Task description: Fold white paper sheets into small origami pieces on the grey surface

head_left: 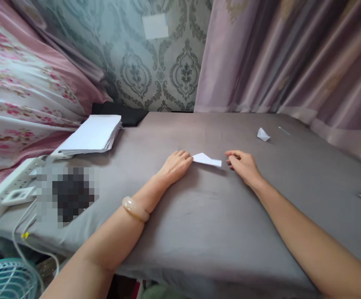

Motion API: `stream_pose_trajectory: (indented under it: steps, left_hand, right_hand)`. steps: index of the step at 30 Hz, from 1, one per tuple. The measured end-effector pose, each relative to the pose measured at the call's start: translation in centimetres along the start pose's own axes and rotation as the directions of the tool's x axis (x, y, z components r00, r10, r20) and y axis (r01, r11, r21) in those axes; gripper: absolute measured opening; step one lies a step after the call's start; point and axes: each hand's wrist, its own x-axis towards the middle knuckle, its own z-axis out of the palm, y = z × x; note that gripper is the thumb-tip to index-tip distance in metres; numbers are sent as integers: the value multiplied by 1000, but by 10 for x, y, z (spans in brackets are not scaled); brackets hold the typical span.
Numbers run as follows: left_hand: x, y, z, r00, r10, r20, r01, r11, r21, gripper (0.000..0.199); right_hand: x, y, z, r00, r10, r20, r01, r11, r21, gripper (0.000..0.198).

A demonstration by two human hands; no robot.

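Observation:
A small folded piece of white paper [208, 160], with a raised peak and a flat strip at its right end, is above the grey cloth in the middle. My left hand [178, 166] is closed on its left end; the fingertips are partly hidden behind the hand. Just right of the paper and apart from it is my right hand [241, 165], its fingers bent and thumb slightly away from them, with nothing visible in it. Farther back on the right lies another folded white paper piece [263, 135].
A thick stack of white paper [91, 133] lies at the back left, beside a black cloth [130, 114]. White power strips [12, 187] with cables run along the left edge. A thin stick [284, 131] lies at the back right. A turquoise fan [6, 280] stands lower left.

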Motion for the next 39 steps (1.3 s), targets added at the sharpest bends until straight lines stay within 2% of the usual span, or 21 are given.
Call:
stream_pose_trajectory:
  steps: [2, 3, 4, 5, 7, 8, 10, 13, 15, 17, 23, 25, 27, 29, 31, 33, 35, 37, 39]
  left_hand:
    - [0, 3, -2, 980, -140, -140, 113, 977, -181, 27]
    - [0, 7, -4, 951, -239, -196, 166, 929, -330, 26]
    - [0, 12, -6, 914, -349, -207, 209, 842, -498, 25]
    - [0, 18, -8, 884, -440, -159, 237, 714, -658, 24]
    - [-1, 33, -11, 848, -528, -35, 246, 452, -857, 24]
    - [-1, 42, -12, 839, -544, 11, 241, 351, -905, 24]
    - [-1, 58, -12, 840, -536, 81, 235, 226, -945, 25]
    - [-2, 73, -12, 853, -489, 184, 279, 130, -951, 27]
    - [-1, 77, -13, 853, -456, 254, 317, 65, -946, 28]
    - [-1, 75, -15, 843, -460, 278, 313, 0, -950, 29]
    - [0, 68, -23, 799, -580, 157, 119, -104, -987, 27]
    - [0, 68, -25, 791, -598, 127, 69, -118, -991, 22]
    - [0, 70, -26, 773, -627, 92, 24, -116, -993, 18]
    - [0, 70, -29, 743, -667, 50, -24, -101, -995, 16]
    - [0, 70, -32, 712, -702, 17, -63, -89, -994, 15]
    - [0, 70, -36, 688, -725, 7, -94, -99, -991, 16]
    - [1, 68, -39, 672, -740, 14, -125, -133, -983, 18]
    - [1, 66, -42, 658, -752, 23, -164, -174, -971, 20]
    - [1, 63, -44, 643, -765, 30, -203, -208, -957, 21]
  right_hand:
    - [-1, -5, 0, 999, 33, -12, -29, 971, 236, 35]
    - [-3, -9, -2, 1000, 16, 10, -19, 942, 336, 40]
    - [-6, -14, -3, 999, -18, 45, -2, 909, 417, 46]
    - [-10, -20, -5, 994, -61, 91, 11, 880, 476, 51]
    - [-20, -31, -7, 972, -141, 188, 17, 841, 541, 56]
    - [-25, -37, -8, 960, -171, 222, 19, 830, 557, 57]
    - [-35, -46, -8, 942, -193, 275, -4, 812, 584, 55]
    - [-42, -51, -6, 959, -157, 238, -26, 784, 620, 46]
    - [-44, -50, -5, 963, -150, 224, -16, 797, 604, 42]
    - [-45, -49, -4, 954, -177, 242, 12, 830, 558, 43]
    - [-63, -57, -1, 921, -293, 255, 220, 935, 280, 39]
    - [-71, -60, 1, 918, -347, 193, 309, 929, 203, 38]
    - [-76, -62, 3, 900, -431, 60, 422, 898, 127, 36]
    - [-80, -63, 6, 840, -535, -91, 538, 843, 18, 31]
    - [-82, -64, 8, 750, -637, -176, 629, 770, -105, 23]
    - [-83, -68, 10, 662, -726, -187, 699, 688, -194, 15]
    - [-83, -75, 13, 595, -787, -163, 751, 616, -237, 11]
    - [-82, -84, 18, 562, -815, -139, 775, 578, -255, 11]
    - [-81, -94, 25, 567, -815, -121, 768, 576, -279, 13]
